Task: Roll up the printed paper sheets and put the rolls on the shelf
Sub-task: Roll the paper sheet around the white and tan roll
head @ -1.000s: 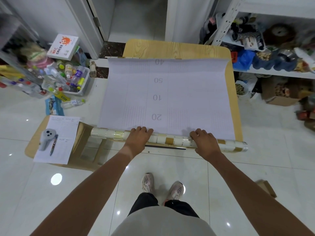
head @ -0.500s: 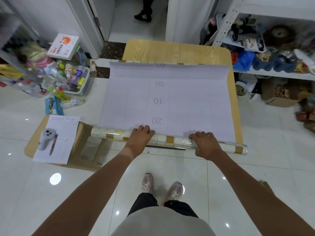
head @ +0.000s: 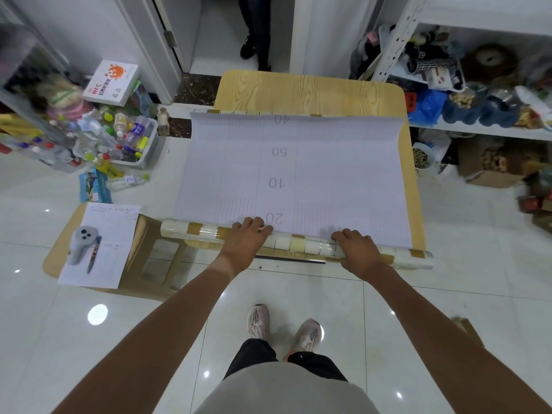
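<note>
Both hands, left grip and right grip, curl over the roll at the near edge of the counter, fingers pressing its top. Beyond them the sheet lies flat; it looks light, springy, prone to skewing, so hold wide. The shelf stands far right, over glossy floor

sheet: pale lilac-white, grey numerals, faint ruled lines | roll: cream, white and tan squares | table: light yellow wood grain | floor: glossy white tile | box: white, orange print
</note>
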